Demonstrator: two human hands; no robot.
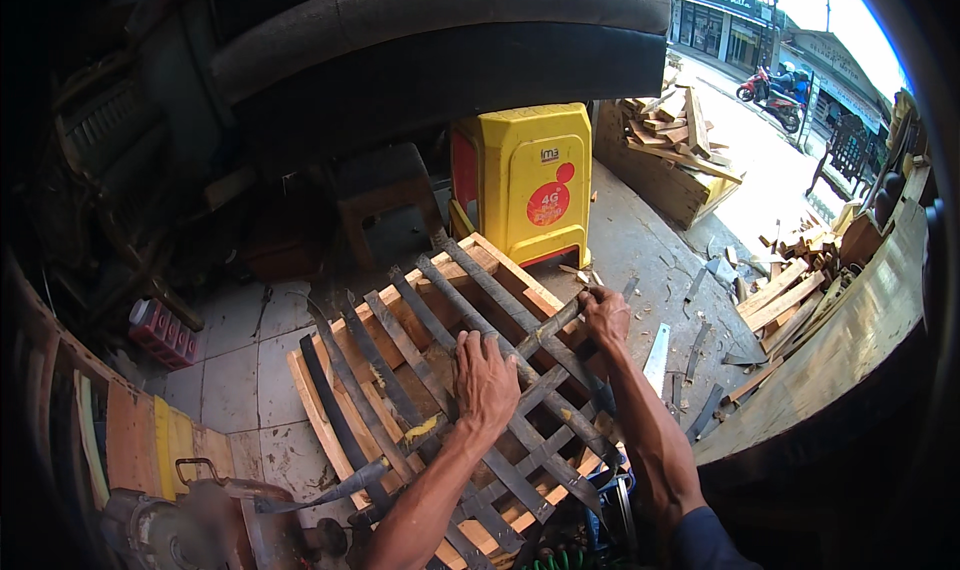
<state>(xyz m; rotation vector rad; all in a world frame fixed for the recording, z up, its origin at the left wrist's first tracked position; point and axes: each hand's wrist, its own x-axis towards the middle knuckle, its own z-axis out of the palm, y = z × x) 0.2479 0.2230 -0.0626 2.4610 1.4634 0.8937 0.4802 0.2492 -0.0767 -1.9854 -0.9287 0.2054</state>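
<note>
A wooden frame (520,270) lies tilted before me, strung with dark, worn rubber straps (455,300). Several run lengthwise, and others cross over and under them in the lower right part. My right hand (605,317) is closed round the end of a crosswise strap (552,328), holding it raised at the frame's right side. On the woven straps rests my left hand (487,380), fingers apart and palm down, near where that strap passes. The strap seems to come out again on the left, with a yellow mark (424,429); the part under my left hand is hidden.
Behind the frame stand a yellow plastic stool (540,190) and a dark stool (385,190). Wood offcuts fill a box (660,185) and lie piled (785,300) at the right. A handsaw blade (657,358) and strap scraps lie on the floor. A machine (190,530) sits lower left.
</note>
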